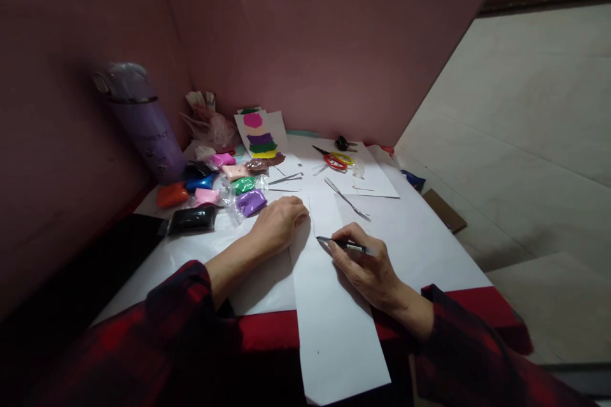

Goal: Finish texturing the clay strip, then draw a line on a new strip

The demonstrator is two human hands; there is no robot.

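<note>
My right hand grips a dark pen, with its tip down on a long white paper strip. A thin curved line runs up the strip from the pen tip. My left hand rests in a loose fist at the strip's left side, its curled fingers close to the drawn line; what they hold, if anything, is hidden. The near end of the strip hangs over the table's front edge. Beyond the right hand lie metal tweezers.
Several packets of coloured clay crowd the left, beside a purple bottle. Scissors with red and yellow handles lie at the back. A colour-swatch card leans against the pink wall. Red cloth edges the table.
</note>
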